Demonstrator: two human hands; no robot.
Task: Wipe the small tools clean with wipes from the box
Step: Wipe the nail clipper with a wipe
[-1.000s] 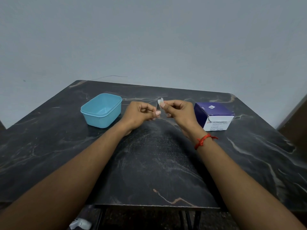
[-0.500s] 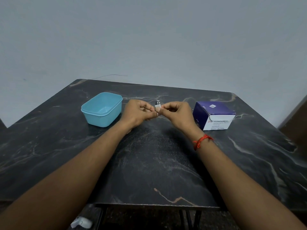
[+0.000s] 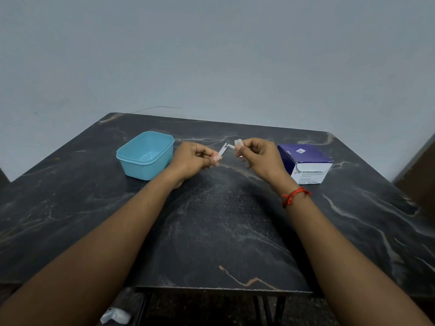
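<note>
Now | my left hand (image 3: 195,158) pinches the small metal tool (image 3: 224,148) by one end, leaving the other bare for wiping | my right hand (image 3: 259,156) pinches a folded wipe (image 3: 238,143) against it, above the bench (image 3: 223,231) | box (image 3: 306,163) beside right hand.

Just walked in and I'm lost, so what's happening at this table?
A person is cleaning a small silver metal clipper-like tool, pinched in the left hand, with a small folded white wipe pinched in the right hand. The wipe sits at the tool's far end, and both are held above the dark marbled table. A light blue plastic tub stands to the left, and the purple and white wipe box to the right.
</note>
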